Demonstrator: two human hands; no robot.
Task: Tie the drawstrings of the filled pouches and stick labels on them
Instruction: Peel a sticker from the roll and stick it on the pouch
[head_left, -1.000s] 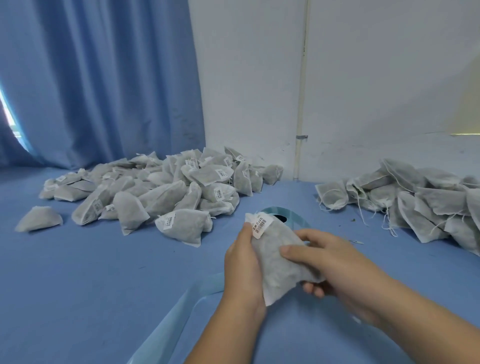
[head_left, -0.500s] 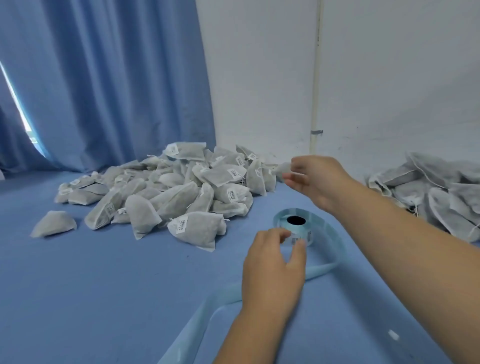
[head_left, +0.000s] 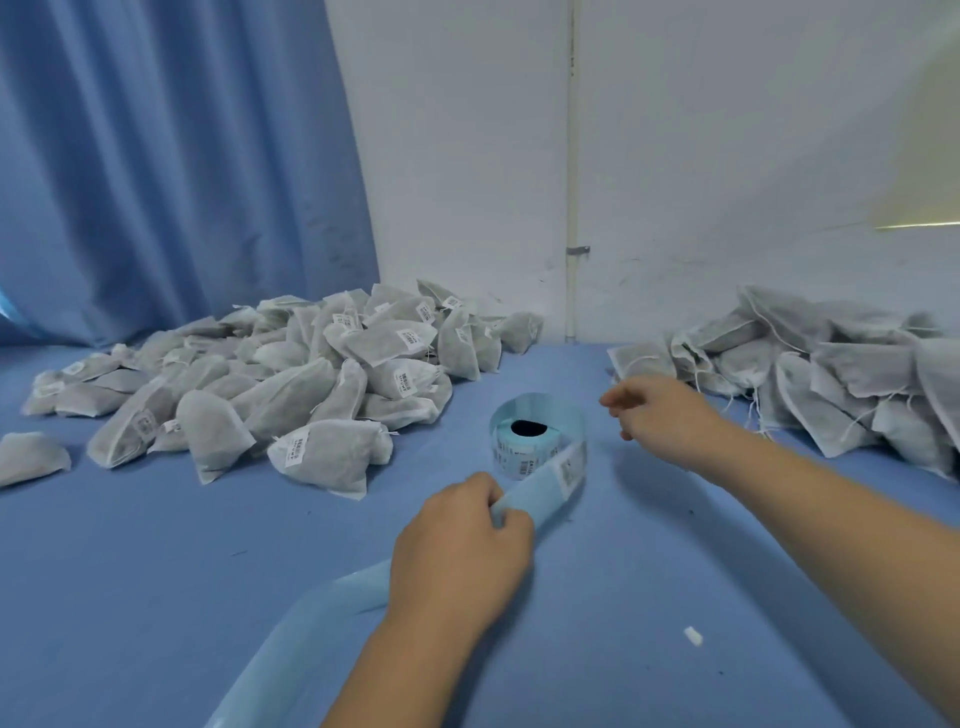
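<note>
A roll of barcode labels on pale blue backing stands mid-table. Its loose backing strip runs toward me, and my left hand pinches that strip just in front of the roll. My right hand hovers to the right of the roll, fingers apart and holding nothing, close to the heap of unlabelled grey pouches with loose white drawstrings. A large heap of labelled pouches lies at the left back.
The table is covered in blue cloth. A blue curtain hangs behind the left heap, and a white wall with a thin pipe stands behind. One pouch lies alone at far left. A small white scrap lies near right.
The labelled pouch I held a second ago is gone from my hands. My left hand has come down onto the backing strip; my right hand has swung right toward the unlabelled heap.
</note>
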